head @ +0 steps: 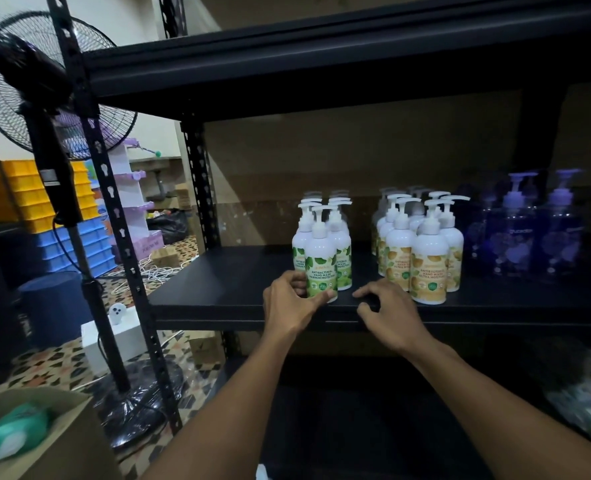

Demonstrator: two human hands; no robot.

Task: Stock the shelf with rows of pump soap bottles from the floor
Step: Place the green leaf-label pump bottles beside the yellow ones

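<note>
where the black shelf (321, 60) fills most of the view, its middle board (225, 275) carries three groups of pump bottles, all upright. left of the shelf a fan (55, 84) stands on a pole, with stacked yellow crates (27, 192) and blue crates (76, 244) behind it, and a cardboard box (62, 427) sits at the bottom left corner over the tiled floor (45, 362). on the board the purple bottles (529, 230) stand farthest right, in shadow and blurred. the yellow bottles (429, 268), white with yellow labels, stand in rows in the middle. the green bottles (343, 258), white with green labels, form a smaller cluster to the left, apart from the yellow ones. the front green bottle (321, 271) stands near the board's front edge. the left hand (290, 303) grips its base, thumb across the foot of the label and fingers curled round its left side. the right hand (387, 313) holds nothing: its fingers are loosely bent, tips resting on the board near the front edge, between the green and yellow groups and just beside the nearest yellow bottle.
</note>
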